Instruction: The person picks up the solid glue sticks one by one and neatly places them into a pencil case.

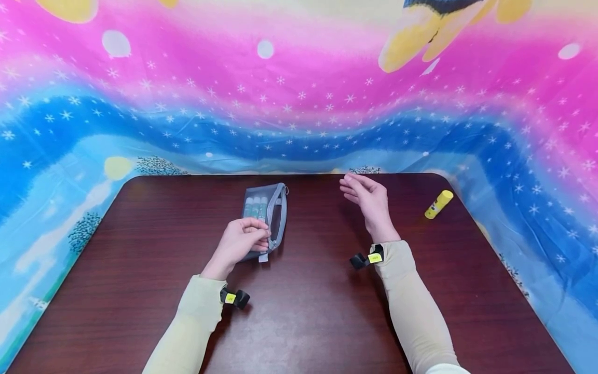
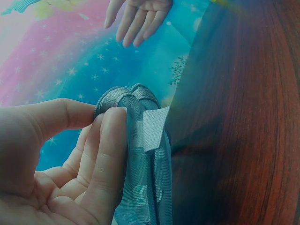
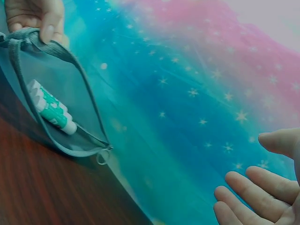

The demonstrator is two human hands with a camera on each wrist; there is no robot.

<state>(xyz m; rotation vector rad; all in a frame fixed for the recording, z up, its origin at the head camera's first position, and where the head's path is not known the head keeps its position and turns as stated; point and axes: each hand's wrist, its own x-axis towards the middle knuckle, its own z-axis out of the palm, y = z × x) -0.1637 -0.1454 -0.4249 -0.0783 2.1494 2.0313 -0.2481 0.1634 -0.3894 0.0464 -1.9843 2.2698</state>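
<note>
A grey mesh zipper pouch (image 1: 279, 221) stands unzipped on the table, its mouth facing right. My left hand (image 1: 239, 240) pinches the near end of its zipped edge between thumb and fingers, beside a small fabric tag (image 2: 155, 129). Inside the pouch lie several white-and-green glue sticks (image 3: 52, 110), visible through the mesh from above. Off to the right of the pouch, my right hand (image 1: 368, 201) hovers over the table with nothing in it, its fingers loosely extended. Farther right is a yellow glue stick (image 1: 438, 204), apart from both hands.
The dark wood table (image 1: 299, 322) has rounded far corners. A colourful printed cloth (image 1: 299, 104) with snowflakes hangs behind and along its sides. Each wrist bears a black camera mount with a yellow label.
</note>
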